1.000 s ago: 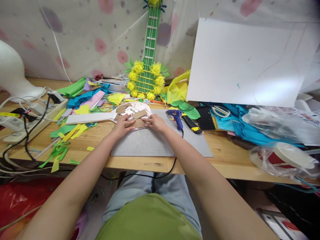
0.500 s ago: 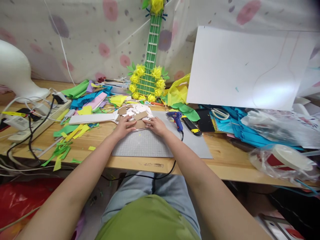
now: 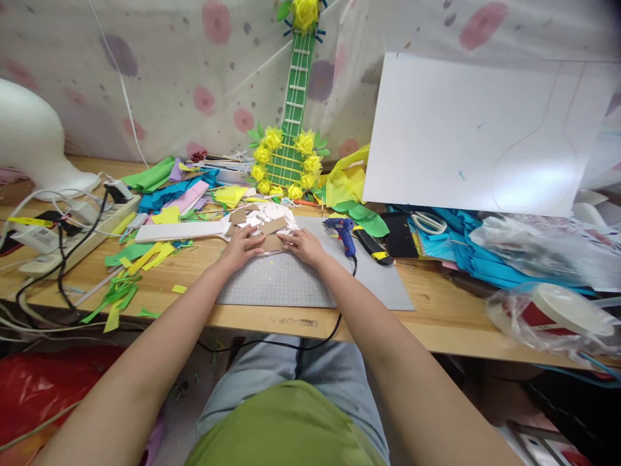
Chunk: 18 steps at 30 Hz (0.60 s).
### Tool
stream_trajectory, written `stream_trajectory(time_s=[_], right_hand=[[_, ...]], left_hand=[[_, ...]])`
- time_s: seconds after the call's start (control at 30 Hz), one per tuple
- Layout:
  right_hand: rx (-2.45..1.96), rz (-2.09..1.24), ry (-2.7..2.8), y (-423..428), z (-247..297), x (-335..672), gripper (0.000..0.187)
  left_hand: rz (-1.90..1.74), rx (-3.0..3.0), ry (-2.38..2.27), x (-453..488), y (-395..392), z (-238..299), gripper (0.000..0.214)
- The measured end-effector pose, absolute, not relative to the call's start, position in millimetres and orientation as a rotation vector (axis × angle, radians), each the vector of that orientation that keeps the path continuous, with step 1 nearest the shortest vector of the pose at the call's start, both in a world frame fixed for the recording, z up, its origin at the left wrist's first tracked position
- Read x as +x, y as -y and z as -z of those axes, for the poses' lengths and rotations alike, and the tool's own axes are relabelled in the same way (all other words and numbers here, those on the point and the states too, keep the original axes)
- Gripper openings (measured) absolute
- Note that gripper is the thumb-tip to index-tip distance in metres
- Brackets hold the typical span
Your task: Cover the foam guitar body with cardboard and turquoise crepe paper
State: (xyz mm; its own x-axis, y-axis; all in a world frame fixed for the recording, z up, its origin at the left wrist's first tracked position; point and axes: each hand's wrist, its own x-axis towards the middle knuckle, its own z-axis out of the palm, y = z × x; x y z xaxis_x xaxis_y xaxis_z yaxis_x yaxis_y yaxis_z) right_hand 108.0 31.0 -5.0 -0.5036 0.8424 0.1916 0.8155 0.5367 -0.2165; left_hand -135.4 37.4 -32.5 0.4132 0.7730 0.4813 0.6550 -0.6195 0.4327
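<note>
A white guitar-shaped cutout (image 3: 179, 231) lies flat, its long neck pointing left. White and brown cardboard scraps (image 3: 273, 225) cover its round body. My left hand (image 3: 241, 247) rests at the left front of the body, its fingers stretched over the scraps. From the right front, my right hand (image 3: 303, 245) reaches onto the pile with fingers extended, touching a brown piece. The body's front edge is partly hidden by my hands. Beneath is a grey cutting mat (image 3: 281, 285). Right of my right hand lies a blue glue gun (image 3: 343, 234).
A black-and-yellow cutter (image 3: 372, 246) and scissors (image 3: 427, 222) lie to the right. Behind stands a green paper guitar (image 3: 291, 139) with yellow flowers. A power strip (image 3: 82, 236) with cables is left. A white board (image 3: 466, 136) leans at the back; a bagged tub (image 3: 557, 310) sits right.
The view has shifted very slightly. Both hands stay on the scraps with hardly any visible movement.
</note>
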Motion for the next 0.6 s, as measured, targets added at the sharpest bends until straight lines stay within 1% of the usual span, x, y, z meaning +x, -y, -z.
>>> stream_trajectory(time_s=[0.6], right_hand=[[-1.382, -0.161, 2.494, -32.4, 7.4, 108.5, 0.041]], left_hand=[[-0.992, 2.537, -1.267, -138.5, -43.3, 40.3, 0.039]])
